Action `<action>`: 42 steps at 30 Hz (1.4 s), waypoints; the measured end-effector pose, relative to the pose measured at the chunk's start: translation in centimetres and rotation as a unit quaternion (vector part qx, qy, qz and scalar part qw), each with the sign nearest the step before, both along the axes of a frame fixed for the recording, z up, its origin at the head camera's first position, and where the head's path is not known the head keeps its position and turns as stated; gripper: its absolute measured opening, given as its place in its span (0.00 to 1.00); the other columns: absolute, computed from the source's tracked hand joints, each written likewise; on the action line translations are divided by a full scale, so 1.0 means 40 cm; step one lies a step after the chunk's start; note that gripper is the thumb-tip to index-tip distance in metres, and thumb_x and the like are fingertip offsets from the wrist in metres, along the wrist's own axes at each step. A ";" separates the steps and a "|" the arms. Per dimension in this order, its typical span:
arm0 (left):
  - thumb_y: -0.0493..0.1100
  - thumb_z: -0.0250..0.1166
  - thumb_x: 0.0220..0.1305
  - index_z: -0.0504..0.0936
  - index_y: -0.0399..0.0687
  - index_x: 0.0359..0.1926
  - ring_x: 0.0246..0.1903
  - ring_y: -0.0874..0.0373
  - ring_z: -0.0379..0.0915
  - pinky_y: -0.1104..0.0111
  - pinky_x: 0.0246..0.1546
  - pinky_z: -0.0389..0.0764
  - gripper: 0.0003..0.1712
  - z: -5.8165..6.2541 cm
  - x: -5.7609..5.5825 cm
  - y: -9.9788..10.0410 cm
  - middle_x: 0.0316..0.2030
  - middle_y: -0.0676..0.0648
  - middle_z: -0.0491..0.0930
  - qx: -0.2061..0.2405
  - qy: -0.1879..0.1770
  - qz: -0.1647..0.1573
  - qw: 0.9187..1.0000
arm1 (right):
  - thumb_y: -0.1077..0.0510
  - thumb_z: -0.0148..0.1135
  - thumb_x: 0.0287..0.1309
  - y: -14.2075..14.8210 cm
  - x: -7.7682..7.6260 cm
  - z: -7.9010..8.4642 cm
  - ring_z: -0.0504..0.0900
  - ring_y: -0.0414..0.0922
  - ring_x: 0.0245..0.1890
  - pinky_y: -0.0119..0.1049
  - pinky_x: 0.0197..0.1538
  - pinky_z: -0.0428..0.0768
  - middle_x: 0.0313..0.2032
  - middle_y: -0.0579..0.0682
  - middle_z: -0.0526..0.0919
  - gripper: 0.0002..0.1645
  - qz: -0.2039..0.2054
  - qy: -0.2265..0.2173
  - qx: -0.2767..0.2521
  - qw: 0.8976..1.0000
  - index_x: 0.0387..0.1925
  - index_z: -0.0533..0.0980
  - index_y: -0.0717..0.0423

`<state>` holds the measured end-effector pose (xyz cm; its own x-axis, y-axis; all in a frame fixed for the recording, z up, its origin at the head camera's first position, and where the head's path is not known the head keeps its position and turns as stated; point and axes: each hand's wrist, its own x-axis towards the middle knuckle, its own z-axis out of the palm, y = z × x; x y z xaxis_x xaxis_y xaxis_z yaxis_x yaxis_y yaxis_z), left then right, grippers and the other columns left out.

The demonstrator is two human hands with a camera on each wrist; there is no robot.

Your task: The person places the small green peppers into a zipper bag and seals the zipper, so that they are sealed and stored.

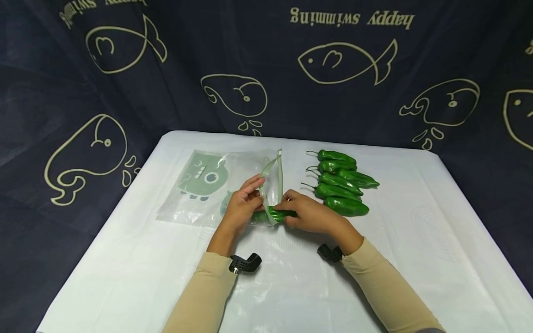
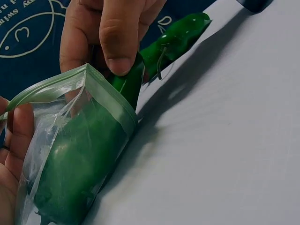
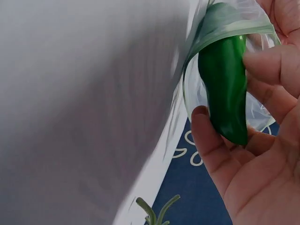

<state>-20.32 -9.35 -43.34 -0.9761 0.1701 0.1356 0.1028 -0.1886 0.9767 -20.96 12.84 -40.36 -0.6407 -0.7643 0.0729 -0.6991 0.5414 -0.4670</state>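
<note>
A clear zip bag (image 1: 245,162) with a green monster print lies flat, its mouth to the right. My left hand (image 1: 243,203) holds the green-edged rim of the mouth; in the left wrist view, fingers (image 2: 18,136) show at that rim. With thumb and fingers, my right hand (image 1: 310,212) grips a green pepper (image 3: 225,89) by its pointed end. Most of that pepper is inside the bag mouth, seen through the film in the left wrist view (image 2: 79,164), while its tip sticks out.
Several green peppers (image 1: 339,180) lie in a stack to the right of the bag, most stems pointing left. They rest on a white-covered table (image 1: 416,268). Behind it hangs a dark blue cloth (image 1: 283,106) with fish and whale drawings.
</note>
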 end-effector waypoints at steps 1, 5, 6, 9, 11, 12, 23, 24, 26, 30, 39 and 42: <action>0.23 0.55 0.63 0.69 0.29 0.67 0.43 0.60 0.65 0.74 0.32 0.81 0.30 0.000 0.000 0.000 0.69 0.51 0.63 0.000 0.000 -0.001 1.000 | 0.63 0.62 0.59 0.000 -0.001 -0.001 0.72 0.41 0.37 0.35 0.39 0.74 0.45 0.48 0.74 0.25 0.002 -0.004 -0.002 1.000 0.60 0.80 0.53; 0.23 0.55 0.64 0.70 0.31 0.67 0.43 0.60 0.65 0.73 0.32 0.81 0.30 0.002 0.001 0.000 0.69 0.53 0.63 0.000 0.000 -0.002 1.000 | 0.66 0.59 0.58 0.002 -0.005 -0.006 0.72 0.42 0.39 0.37 0.41 0.74 0.46 0.49 0.76 0.27 0.014 -0.014 -0.007 1.000 0.60 0.79 0.54; 0.23 0.55 0.64 0.70 0.31 0.67 0.42 0.60 0.65 0.73 0.32 0.81 0.29 0.002 0.001 0.000 0.69 0.53 0.63 0.000 0.000 -0.003 1.000 | 0.66 0.59 0.59 0.002 -0.006 -0.007 0.73 0.42 0.40 0.37 0.42 0.75 0.47 0.49 0.77 0.26 0.017 -0.015 -0.009 1.000 0.60 0.79 0.54; 0.23 0.55 0.64 0.69 0.30 0.67 0.42 0.60 0.65 0.74 0.32 0.81 0.30 0.003 0.001 0.000 0.69 0.52 0.63 -0.001 0.001 -0.003 1.000 | 0.66 0.59 0.61 -0.001 -0.008 -0.007 0.76 0.44 0.47 0.41 0.49 0.77 0.50 0.49 0.78 0.23 0.023 -0.020 -0.017 0.999 0.58 0.79 0.56; 0.23 0.55 0.63 0.69 0.29 0.67 0.42 0.60 0.65 0.74 0.31 0.80 0.30 0.004 0.002 -0.001 0.70 0.51 0.63 0.000 0.003 -0.001 1.000 | 0.66 0.60 0.63 -0.002 -0.010 -0.007 0.77 0.44 0.50 0.42 0.53 0.78 0.51 0.49 0.79 0.20 0.023 -0.023 -0.020 0.999 0.57 0.79 0.57; 0.23 0.55 0.63 0.69 0.29 0.67 0.42 0.60 0.65 0.74 0.31 0.80 0.30 0.005 0.002 -0.001 0.70 0.51 0.63 0.000 0.004 -0.001 1.000 | 0.66 0.61 0.63 -0.004 -0.010 -0.007 0.78 0.45 0.52 0.43 0.55 0.78 0.51 0.49 0.79 0.19 0.023 -0.024 -0.020 0.999 0.56 0.79 0.56; 0.23 0.55 0.64 0.69 0.30 0.68 0.43 0.59 0.64 0.73 0.32 0.81 0.30 0.015 0.005 -0.006 0.70 0.53 0.63 -0.005 0.004 0.002 1.000 | 0.71 0.59 0.59 -0.021 -0.028 -0.012 0.78 0.44 0.51 0.41 0.54 0.77 0.50 0.48 0.81 0.21 0.057 -0.041 -0.045 0.996 0.52 0.81 0.55; 0.23 0.55 0.64 0.69 0.30 0.68 0.43 0.59 0.64 0.73 0.32 0.81 0.30 0.015 0.006 -0.006 0.70 0.52 0.63 -0.007 0.003 0.001 1.000 | 0.72 0.59 0.58 -0.023 -0.027 -0.012 0.78 0.43 0.51 0.41 0.54 0.77 0.50 0.48 0.81 0.22 0.061 -0.042 -0.046 0.996 0.53 0.81 0.55; 0.23 0.55 0.64 0.68 0.29 0.68 0.43 0.58 0.64 0.74 0.32 0.80 0.29 0.016 0.006 -0.007 0.70 0.51 0.62 -0.009 0.004 -0.001 1.000 | 0.72 0.58 0.58 -0.025 -0.028 -0.014 0.77 0.43 0.51 0.41 0.53 0.77 0.50 0.48 0.81 0.23 0.067 -0.041 -0.046 0.996 0.54 0.81 0.55; 0.23 0.55 0.64 0.68 0.29 0.67 0.44 0.59 0.64 0.74 0.32 0.81 0.29 0.016 0.005 -0.005 0.70 0.51 0.63 -0.007 0.006 0.000 1.000 | 0.71 0.58 0.60 -0.028 -0.027 -0.012 0.77 0.43 0.50 0.40 0.52 0.77 0.49 0.49 0.81 0.22 0.060 -0.046 -0.043 0.996 0.54 0.81 0.55; 0.21 0.54 0.64 0.68 0.28 0.67 0.42 0.59 0.64 0.74 0.31 0.81 0.29 0.015 0.003 0.002 0.70 0.51 0.63 0.004 0.008 0.000 1.000 | 0.68 0.59 0.62 -0.026 -0.030 -0.018 0.78 0.45 0.48 0.41 0.51 0.77 0.47 0.47 0.81 0.15 0.026 -0.078 -0.041 0.996 0.50 0.79 0.57; 0.21 0.54 0.63 0.68 0.27 0.67 0.42 0.59 0.64 0.74 0.31 0.80 0.29 0.015 0.004 0.002 0.70 0.50 0.63 0.005 0.011 0.002 1.000 | 0.68 0.60 0.63 -0.026 -0.030 -0.020 0.78 0.44 0.48 0.41 0.52 0.78 0.48 0.47 0.82 0.14 0.029 -0.078 -0.042 0.996 0.50 0.79 0.56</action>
